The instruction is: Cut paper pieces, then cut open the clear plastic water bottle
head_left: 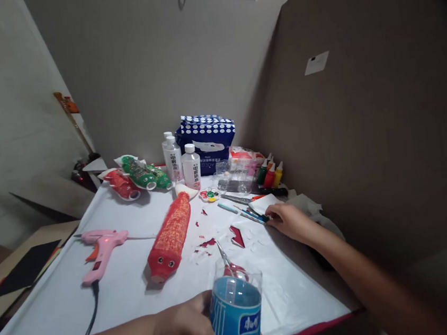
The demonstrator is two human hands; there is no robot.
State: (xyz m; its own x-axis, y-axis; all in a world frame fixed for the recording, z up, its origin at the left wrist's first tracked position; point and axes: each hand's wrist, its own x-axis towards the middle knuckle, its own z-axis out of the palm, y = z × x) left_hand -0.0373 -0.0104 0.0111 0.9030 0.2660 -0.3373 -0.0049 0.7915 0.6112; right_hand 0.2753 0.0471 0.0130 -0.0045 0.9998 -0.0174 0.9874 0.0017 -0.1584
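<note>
My left hand (pixel 182 331) is wrapped round a cut clear plastic bottle with a blue label (pixel 236 310), held low at the table's near edge. Behind the bottle lie red-handled scissors (pixel 229 263). My right hand (pixel 291 220) reaches out to the right side of the table, fingers curled on the pens and brushes (pixel 248 214) beside a white tissue (pixel 263 203); whether it grips one is unclear. A red fish-shaped bottle craft (pixel 169 238) lies in the middle of the white table cover (pixel 118 301), with red paper scraps (pixel 236 236) beside it.
A pink glue gun (pixel 100 248) with its cord lies at the left. At the back stand white bottles (pixel 182 164), a blue dotted pack (pixel 207 140), red and green fish crafts (pixel 139 177), paint bottles (pixel 270 173), a small palette (pixel 209 194). A brown board (pixel 362 121) walls the right.
</note>
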